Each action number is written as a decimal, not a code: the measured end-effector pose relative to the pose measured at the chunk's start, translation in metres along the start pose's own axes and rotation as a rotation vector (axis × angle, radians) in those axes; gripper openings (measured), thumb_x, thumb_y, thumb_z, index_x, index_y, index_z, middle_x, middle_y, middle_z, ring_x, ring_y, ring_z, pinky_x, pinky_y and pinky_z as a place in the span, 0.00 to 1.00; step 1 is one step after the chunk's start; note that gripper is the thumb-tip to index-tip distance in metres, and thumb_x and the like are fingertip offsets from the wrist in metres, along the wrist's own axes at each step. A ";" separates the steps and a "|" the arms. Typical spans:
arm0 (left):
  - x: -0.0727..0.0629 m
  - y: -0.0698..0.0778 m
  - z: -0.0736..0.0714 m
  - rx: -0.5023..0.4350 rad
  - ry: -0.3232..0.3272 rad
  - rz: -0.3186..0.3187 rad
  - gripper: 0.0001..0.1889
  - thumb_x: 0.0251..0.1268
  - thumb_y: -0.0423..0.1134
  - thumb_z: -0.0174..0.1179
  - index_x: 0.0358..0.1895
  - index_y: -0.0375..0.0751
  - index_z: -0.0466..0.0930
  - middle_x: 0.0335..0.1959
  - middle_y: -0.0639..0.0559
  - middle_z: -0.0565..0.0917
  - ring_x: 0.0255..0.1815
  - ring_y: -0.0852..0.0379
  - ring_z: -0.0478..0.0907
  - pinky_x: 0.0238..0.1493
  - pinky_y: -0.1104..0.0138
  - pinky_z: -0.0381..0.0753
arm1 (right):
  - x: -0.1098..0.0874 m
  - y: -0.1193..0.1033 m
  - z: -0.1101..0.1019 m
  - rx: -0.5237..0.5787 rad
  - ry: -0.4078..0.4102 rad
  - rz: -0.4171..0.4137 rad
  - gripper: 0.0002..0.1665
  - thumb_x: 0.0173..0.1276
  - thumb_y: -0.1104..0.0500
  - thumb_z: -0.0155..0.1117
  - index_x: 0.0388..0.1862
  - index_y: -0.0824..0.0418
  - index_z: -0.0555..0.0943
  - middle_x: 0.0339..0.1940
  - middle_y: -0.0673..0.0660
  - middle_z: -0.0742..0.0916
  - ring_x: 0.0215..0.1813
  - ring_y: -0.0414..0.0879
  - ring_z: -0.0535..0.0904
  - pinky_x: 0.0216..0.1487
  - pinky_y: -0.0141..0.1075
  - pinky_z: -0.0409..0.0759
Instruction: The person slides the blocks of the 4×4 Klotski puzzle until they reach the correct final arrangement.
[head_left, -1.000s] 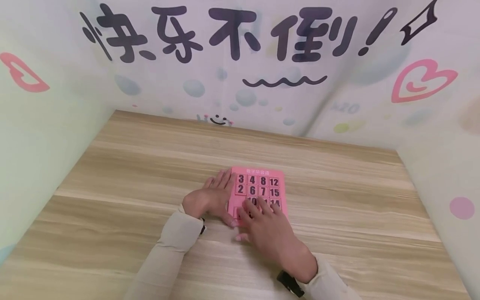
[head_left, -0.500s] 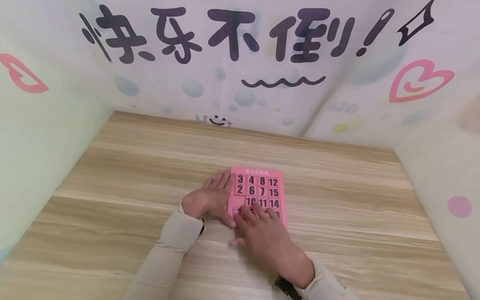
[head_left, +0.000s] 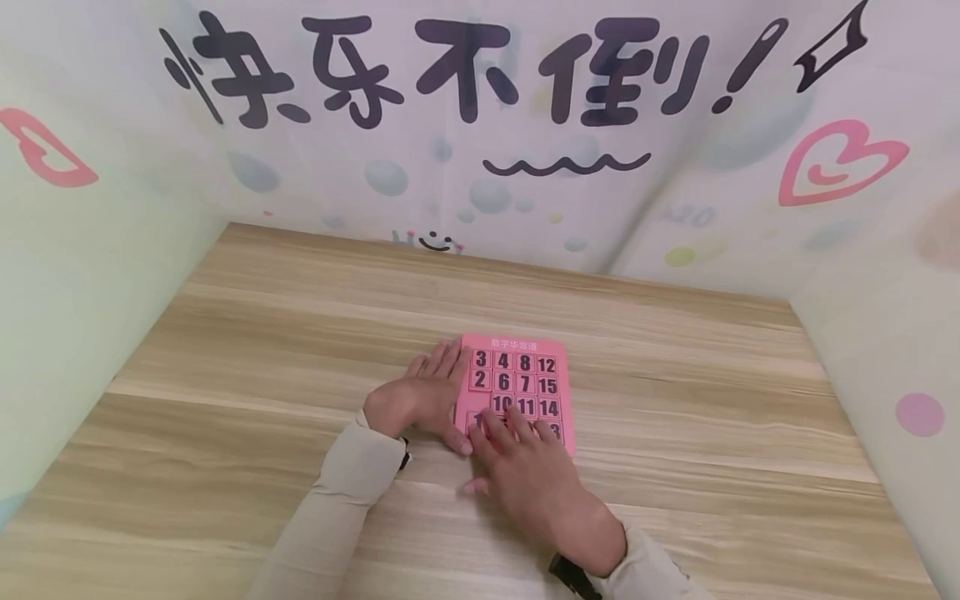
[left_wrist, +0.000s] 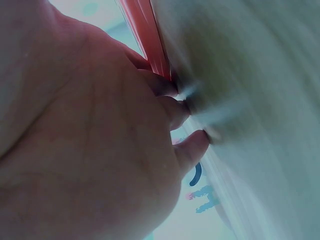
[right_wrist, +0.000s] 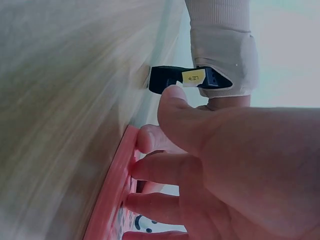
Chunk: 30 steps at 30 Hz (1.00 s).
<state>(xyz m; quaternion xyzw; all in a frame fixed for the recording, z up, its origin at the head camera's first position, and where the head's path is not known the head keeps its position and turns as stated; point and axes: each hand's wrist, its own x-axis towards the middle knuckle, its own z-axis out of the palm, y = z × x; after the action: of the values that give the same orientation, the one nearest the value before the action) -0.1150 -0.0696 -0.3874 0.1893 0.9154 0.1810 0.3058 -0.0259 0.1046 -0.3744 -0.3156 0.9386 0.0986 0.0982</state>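
A pink number slide puzzle [head_left: 556,344] lies flat on the table, with numbered square tiles in rows. The third row has a gap at its left end, beneath the tile marked 2 [head_left: 479,380]. Along the puzzle's left edge rests my left hand [head_left: 423,402], its fingers extended and its thumb by the lower left corner. The left wrist view shows those fingers between the pink edge [left_wrist: 145,30] and the tabletop. My right hand [head_left: 534,482] is over the bottom row, fingertips on or just above the tiles, partly covering them. In the right wrist view its fingers [right_wrist: 155,167] lie over the pink frame.
The wood-grain table [head_left: 300,317] extends around the puzzle on all sides. A printed white cloth [head_left: 420,175] stands along its back edge, with pale walls at left and right. A black strap device [head_left: 574,575] is on the right wrist.
My right hand has drawn slightly down toward the puzzle's lower edge, uncovering the 10, 11 and 14 tiles. The left hand stays put, and I see no tile shifted.
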 end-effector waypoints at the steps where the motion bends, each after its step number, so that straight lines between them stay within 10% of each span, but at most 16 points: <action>1: 0.000 0.000 0.000 0.002 -0.001 -0.002 0.73 0.43 0.58 0.78 0.79 0.36 0.28 0.81 0.42 0.27 0.81 0.45 0.23 0.80 0.51 0.30 | 0.001 0.001 0.001 0.003 -0.003 0.000 0.40 0.73 0.30 0.42 0.75 0.49 0.68 0.77 0.52 0.70 0.76 0.58 0.64 0.71 0.54 0.68; 30: 0.001 0.001 0.000 0.036 -0.006 -0.007 0.73 0.42 0.61 0.76 0.80 0.36 0.29 0.81 0.42 0.29 0.82 0.44 0.25 0.81 0.50 0.32 | 0.014 0.013 0.010 0.067 0.032 0.026 0.42 0.72 0.29 0.42 0.77 0.49 0.65 0.79 0.54 0.66 0.77 0.62 0.61 0.73 0.57 0.65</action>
<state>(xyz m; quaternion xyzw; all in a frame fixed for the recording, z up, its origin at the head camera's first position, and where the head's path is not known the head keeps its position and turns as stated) -0.1157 -0.0690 -0.3871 0.1922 0.9183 0.1628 0.3055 -0.0435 0.1090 -0.3858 -0.3015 0.9469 0.0634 0.0925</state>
